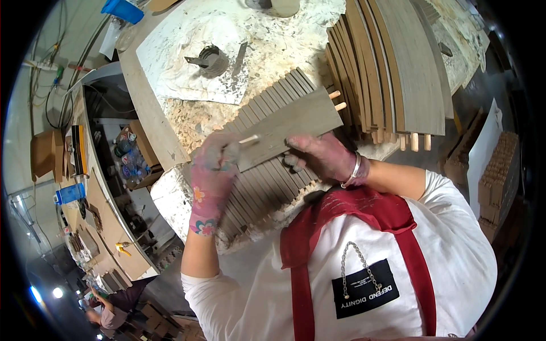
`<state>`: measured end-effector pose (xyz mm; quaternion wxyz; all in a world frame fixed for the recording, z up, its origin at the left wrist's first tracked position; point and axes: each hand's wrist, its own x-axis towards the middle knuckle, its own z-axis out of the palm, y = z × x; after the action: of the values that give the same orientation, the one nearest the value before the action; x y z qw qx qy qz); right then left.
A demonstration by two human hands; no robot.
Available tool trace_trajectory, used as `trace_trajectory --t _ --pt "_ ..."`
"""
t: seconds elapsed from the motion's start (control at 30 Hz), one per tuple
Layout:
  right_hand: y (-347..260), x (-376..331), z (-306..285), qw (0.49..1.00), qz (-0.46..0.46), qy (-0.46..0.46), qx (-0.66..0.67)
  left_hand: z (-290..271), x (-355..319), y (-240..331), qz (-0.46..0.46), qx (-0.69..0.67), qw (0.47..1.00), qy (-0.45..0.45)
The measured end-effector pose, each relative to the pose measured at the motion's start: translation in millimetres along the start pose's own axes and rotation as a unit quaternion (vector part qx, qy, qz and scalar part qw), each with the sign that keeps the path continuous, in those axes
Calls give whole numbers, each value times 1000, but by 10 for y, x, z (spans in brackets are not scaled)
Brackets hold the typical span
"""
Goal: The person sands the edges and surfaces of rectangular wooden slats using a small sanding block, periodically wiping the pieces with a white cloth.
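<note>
A grey-brown wooden board (290,125) lies tilted above a row of similar narrow slats (256,190). Two pale dowels (336,100) stick out from its far right end. My right hand (327,156), in a stained pink glove, grips the board's near edge, thumb on top and fingers underneath. At the board's left end, my left hand (217,162), in a flowered pink glove, is closed with a short pale wooden dowel (249,139) poking out of its fingers. Whether the dowel touches the board I cannot tell.
Tall stacked boards (418,68) with dowelled ends stand at the right. Beyond the slats, an open tin (211,61) sits on a stained white sheet (170,74). A cart (128,233) holding a box of bottles stands at the left. Another person (111,315) works far off, lower left.
</note>
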<state>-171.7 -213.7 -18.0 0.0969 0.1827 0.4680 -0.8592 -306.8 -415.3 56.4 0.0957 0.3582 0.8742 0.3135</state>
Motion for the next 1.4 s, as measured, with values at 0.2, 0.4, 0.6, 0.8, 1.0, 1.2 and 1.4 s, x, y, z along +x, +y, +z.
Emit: trace_trajectory --t 0.2,0.4,0.6,0.8,1.0,1.2,1.4 --pt "-127 38 165 998 -31 -1 56 400 -149 -184 -122 -204 949 207" --pt "-190 41 238 993 9 -56 105 674 -178 -297 12 -332 892 307" --pt "-535 67 355 987 -12 -91 -134 460 -33 113 -96 -439 834 322" --pt "-365 247 598 873 -330 0 -358 871 -184 116 -105 -618 719 299" --pt "-444 230 882 864 -359 -55 -348 972 -122 -13 -151 -650 694 271" --pt "-330 354 967 903 -353 -27 -243 891 3 49 -85 -556 778 280" --pt "-569 462 825 940 -328 -75 -65 808 196 281 -66 -565 741 357"
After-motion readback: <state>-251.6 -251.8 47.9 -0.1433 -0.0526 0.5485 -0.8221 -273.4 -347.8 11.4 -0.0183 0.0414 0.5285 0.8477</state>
